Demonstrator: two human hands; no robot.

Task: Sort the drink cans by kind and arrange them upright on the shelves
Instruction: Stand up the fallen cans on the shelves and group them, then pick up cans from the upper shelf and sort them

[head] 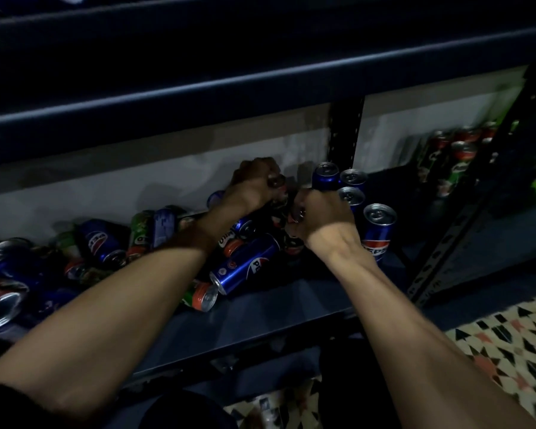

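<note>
Task is judged early-to-mid stage. Just right of the R hand, four blue cans are stood upright in a tight group on the shelf. Well right of it, in the next bay, green/red cans are seen upright too, so two kinds appear to be started.

Left of and below the L hand, a mixed pile is left lying on its side: blue and green cans jumbled, some dented, incl. one lying blue can between the forearms.

L hand fingers are curled tight round a dark can, held above the pile; its kind can't be read in the dim light. R hand is closed round a 2nd can, w/ only the rim shown.

To be done yet: most of the pile is to be sorted, stood up and grouped w/ its kind.
</note>
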